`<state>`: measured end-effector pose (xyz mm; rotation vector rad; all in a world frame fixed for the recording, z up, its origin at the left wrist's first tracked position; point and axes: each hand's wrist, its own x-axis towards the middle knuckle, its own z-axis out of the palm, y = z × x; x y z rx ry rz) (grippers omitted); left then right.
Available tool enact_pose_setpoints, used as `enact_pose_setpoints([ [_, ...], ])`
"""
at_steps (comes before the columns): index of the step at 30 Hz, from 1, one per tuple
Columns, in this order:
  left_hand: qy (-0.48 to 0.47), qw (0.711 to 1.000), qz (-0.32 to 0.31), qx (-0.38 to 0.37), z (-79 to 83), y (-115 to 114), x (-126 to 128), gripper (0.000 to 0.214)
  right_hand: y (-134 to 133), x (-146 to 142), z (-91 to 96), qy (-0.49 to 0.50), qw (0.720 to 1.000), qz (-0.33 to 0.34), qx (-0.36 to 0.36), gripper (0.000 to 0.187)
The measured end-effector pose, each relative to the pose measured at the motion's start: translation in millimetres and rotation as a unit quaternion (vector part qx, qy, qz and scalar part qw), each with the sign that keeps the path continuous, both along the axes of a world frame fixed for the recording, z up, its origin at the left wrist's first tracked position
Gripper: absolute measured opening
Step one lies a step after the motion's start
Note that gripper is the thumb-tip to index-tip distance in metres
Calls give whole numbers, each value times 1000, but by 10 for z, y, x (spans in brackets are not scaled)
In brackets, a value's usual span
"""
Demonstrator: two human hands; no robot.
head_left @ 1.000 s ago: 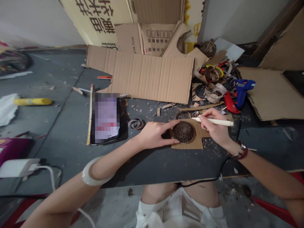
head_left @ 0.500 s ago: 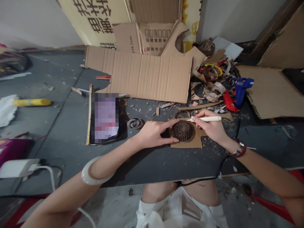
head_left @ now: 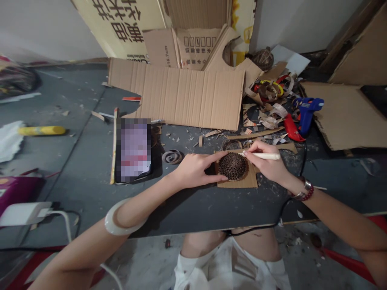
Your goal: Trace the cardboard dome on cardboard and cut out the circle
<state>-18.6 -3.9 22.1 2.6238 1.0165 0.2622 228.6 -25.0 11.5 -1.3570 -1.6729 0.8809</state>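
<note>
Change from the frames before: the right hand (head_left: 267, 165) has drawn in toward the dome and the slim cream-white pen (head_left: 263, 155) has dropped nearly level, its tip now at the dome's upper right edge.

Near: white bangle (head_left: 116, 225) on the left forearm, watch and red beads (head_left: 305, 191) on the right wrist. A black cable (head_left: 272, 225) runs off the table edge below the right wrist.

Grip: right hand pinches the pen in a writing hold. Left hand (head_left: 193, 171) lies unclenched, with forefinger and thumb bracketing the dome's left side and pressing down.

Work piece: dark brown dome of coiled corrugated cardboard (head_left: 232, 166), sitting between the two hands on a small flat tan cardboard piece (head_left: 242, 183).

Step in hand, as judged: marking the tan piece along the dome's base. Continuing calls for a pinned dome and a tip hugging the rim.

Surface: dark grey tabletop (head_left: 187, 209), littered with scraps. Left of the left hand sit a loose cardboard spiral (head_left: 172, 156) and a black-framed screen (head_left: 135, 150).

Beyond the grip lies a large ribbed corrugated sheet (head_left: 193, 96); beyond and right of the pen, a blue glue gun (head_left: 306, 108).

Farthest, a printed yellowish carton (head_left: 130, 24) stands against a pale wall.
</note>
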Motion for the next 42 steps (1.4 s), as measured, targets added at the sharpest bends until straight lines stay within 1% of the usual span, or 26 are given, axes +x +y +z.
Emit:
enact_pose_setpoints([
  [9,2,1000,4,-5,14,0,-1,71,-66,2,31,-62,996,17,68,24],
  [15,2,1000,6,-12,9,4,-2,72,-109,8,35,-124,980,25,156,25],
  [20,3,1000,12,-14,10,-3,-7,72,-99,20,21,-151,968,36,198,25],
  [25,4,1000,5,-13,25,-3,-1,72,-105,25,31,-157,965,38,209,26],
  [33,6,1000,5,-15,24,0,-4,72,-134,41,69,-166,967,49,189,28],
  [38,11,1000,5,-22,19,-1,-13,74,-124,37,70,-165,961,67,210,30],
  [42,14,1000,5,-23,25,3,-8,73,-136,32,83,-163,960,65,217,30],
])
